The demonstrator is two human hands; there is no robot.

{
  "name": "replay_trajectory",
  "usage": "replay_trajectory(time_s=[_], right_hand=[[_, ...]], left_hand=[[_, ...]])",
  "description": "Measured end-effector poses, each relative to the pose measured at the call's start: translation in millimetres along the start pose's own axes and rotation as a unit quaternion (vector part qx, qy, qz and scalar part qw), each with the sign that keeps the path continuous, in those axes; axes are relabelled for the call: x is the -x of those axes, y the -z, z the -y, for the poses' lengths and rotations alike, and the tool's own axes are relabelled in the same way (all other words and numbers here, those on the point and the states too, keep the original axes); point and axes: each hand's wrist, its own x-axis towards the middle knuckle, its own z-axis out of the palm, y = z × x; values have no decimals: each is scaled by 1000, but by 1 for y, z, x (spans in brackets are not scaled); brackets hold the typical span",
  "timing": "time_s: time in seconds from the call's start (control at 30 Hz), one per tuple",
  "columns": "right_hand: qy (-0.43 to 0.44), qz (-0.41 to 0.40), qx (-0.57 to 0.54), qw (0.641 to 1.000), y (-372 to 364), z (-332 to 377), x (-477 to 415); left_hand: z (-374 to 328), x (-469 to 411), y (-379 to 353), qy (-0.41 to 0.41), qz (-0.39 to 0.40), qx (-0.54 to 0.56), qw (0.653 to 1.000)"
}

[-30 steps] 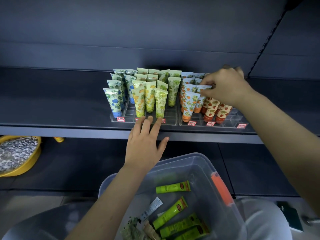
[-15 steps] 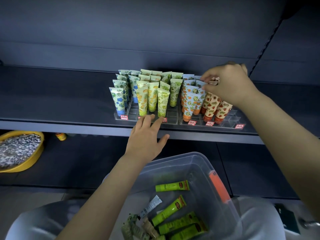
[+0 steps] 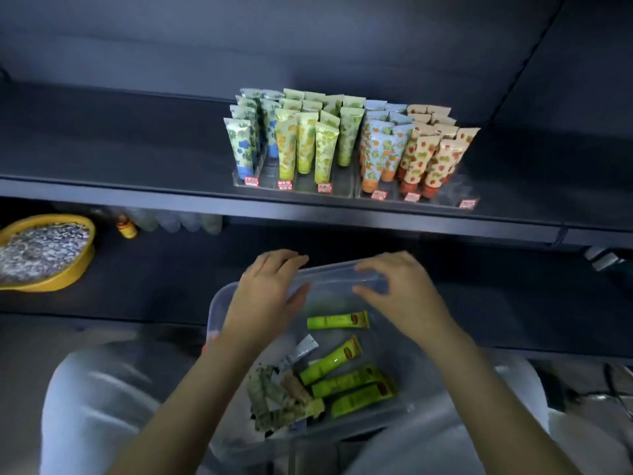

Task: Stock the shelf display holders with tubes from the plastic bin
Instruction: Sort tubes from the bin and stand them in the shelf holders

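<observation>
The clear plastic bin (image 3: 219, 313) sits low in front of me, holding several lime-green tubes (image 3: 337, 320) and some darker patterned tubes (image 3: 274, 402). My left hand (image 3: 267, 299) and my right hand (image 3: 399, 293) hover side by side over the bin's far rim, fingers loosely curved and holding nothing. Whether they touch the rim is unclear. On the shelf above, clear display holders (image 3: 459, 197) carry upright rows of tubes: blue-flowered (image 3: 241, 145), yellow-green (image 3: 323, 149), orange-capped (image 3: 375, 156) and strawberry-patterned (image 3: 435, 159).
The dark shelf edge (image 3: 137, 197) runs across above the bin. On the lower shelf at the left stand a yellow bowl (image 3: 68, 272) of silvery pieces, a small orange bottle (image 3: 126, 228) and a row of faint clear bottles (image 3: 178, 221). Dark objects lie at the far right (image 3: 606, 258).
My right hand left the orange tubes on the shelf and came down to the bin. My left hand dropped from the shelf edge to the bin's far rim. The view tilted downward.
</observation>
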Motion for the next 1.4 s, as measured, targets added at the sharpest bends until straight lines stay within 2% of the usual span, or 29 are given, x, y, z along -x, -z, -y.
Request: replay_trajectory(time_s=[0.1, 0.23, 0.4, 0.5, 0.6, 0.73, 0.83, 1.0, 1.13, 1.27, 1.4], right_hand=[[-67, 70, -23, 995, -47, -14, 36], [-139, 126, -80, 979, -86, -25, 63], [-238, 145, -153, 948, -118, -37, 74], [-272, 144, -178, 935, -130, -48, 69], [-299, 180, -179, 920, -139, -52, 67], [-292, 218, -172, 915, -147, -55, 63], [-292, 211, -174, 916, -149, -56, 62], [-302, 194, -178, 916, -150, -59, 61], [-304, 208, -182, 912, -152, -63, 61], [-288, 283, -174, 898, -156, -62, 64], [-260, 381, -179, 869, -168, -59, 65]], left_hand=[[21, 45, -27, 55, 97, 7, 994], [37, 89, -56, 160, 199, 19, 967], [38, 115, -87, 246, 258, 62, 932], [40, 117, -104, 303, 278, 85, 908], [49, 111, -116, 342, 295, 89, 888], [54, 92, -128, 351, 320, 103, 874], [57, 80, -141, 354, 343, 99, 864], [64, 80, -158, 432, 340, 119, 827], [72, 75, -171, 431, 331, 85, 835], [77, 70, -176, 429, 388, 49, 815], [75, 68, -169, 464, 317, 91, 822]])
